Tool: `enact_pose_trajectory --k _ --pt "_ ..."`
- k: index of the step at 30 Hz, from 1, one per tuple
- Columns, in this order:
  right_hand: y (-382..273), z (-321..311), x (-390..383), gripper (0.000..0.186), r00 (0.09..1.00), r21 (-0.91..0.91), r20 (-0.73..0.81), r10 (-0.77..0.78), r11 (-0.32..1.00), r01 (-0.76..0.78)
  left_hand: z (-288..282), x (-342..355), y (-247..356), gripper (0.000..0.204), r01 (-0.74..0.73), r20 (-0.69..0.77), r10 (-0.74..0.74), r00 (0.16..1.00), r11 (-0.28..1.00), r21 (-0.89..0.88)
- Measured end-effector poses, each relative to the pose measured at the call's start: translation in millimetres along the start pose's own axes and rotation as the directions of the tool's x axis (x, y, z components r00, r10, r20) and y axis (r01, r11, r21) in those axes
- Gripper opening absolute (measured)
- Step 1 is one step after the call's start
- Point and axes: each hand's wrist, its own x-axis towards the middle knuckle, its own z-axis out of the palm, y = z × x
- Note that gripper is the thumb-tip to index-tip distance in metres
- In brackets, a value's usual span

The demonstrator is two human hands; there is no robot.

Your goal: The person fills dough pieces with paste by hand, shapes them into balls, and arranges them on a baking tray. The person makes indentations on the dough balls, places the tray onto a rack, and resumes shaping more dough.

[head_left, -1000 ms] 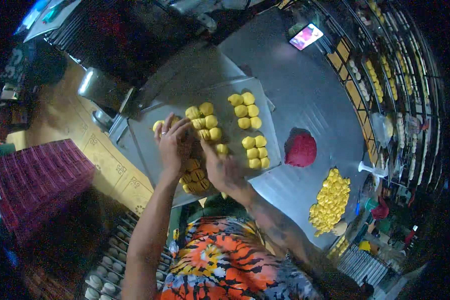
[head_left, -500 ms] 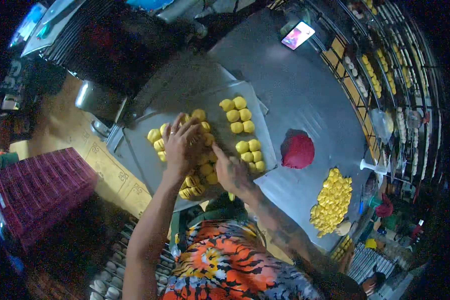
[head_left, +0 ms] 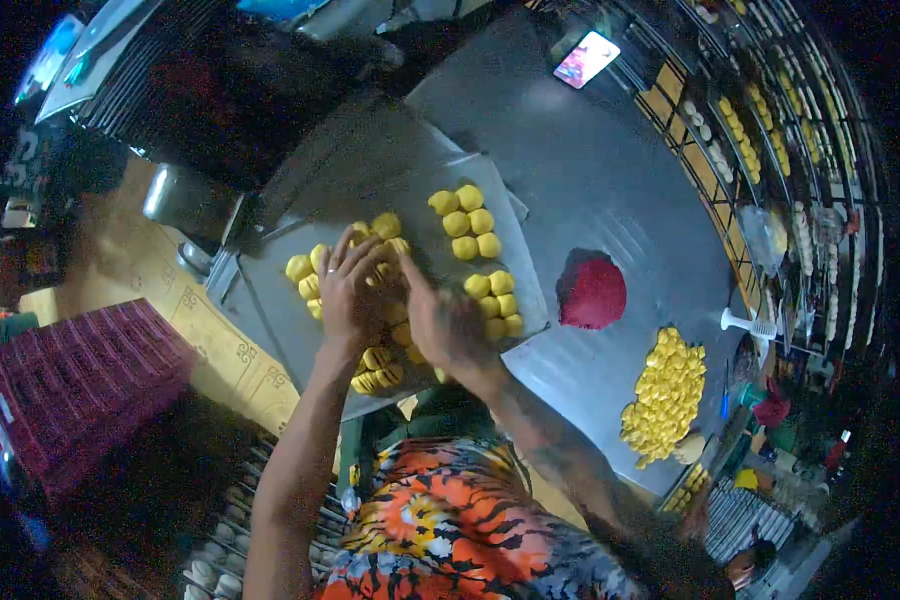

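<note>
Covering some yellow balls (head_left: 387, 225) on tray (head_left: 265, 300), left hand (head_left: 352, 287), right hand (head_left: 452, 325) — each grip unclear

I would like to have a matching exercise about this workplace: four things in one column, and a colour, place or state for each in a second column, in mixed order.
Things:
1. phone
2. rounded lump to the right of the tray
3. heap of small pieces
4. left hand

Descriptions:
A. yellow, toward the near end of the table
B. over yellow balls
C. screen lit, toward the far end
D. dark red

Right pairs: 1-C, 2-D, 3-A, 4-B
</note>
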Motion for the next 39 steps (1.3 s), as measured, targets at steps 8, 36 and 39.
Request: enact_pose_trajectory --k 8,36,39 --pt "31 38 -10 0.053 0.905 -0.155 -0.320 -0.281 0.958 0.242 3 -5 4 0.036 -0.008 -0.028 0.008 1.000 1.000 0.004" --pt "49 34 -87 0.068 0.986 -0.091 -0.113 -0.125 0.989 0.115 13 -105 73 0.034 0.045 0.019 -0.046 0.999 0.997 0.058" --pt "42 33 -128 0.057 0.997 -0.273 -0.009 -0.076 0.960 0.071 15 -112 70 0.032 0.069 0.001 -0.069 0.998 0.994 0.084"
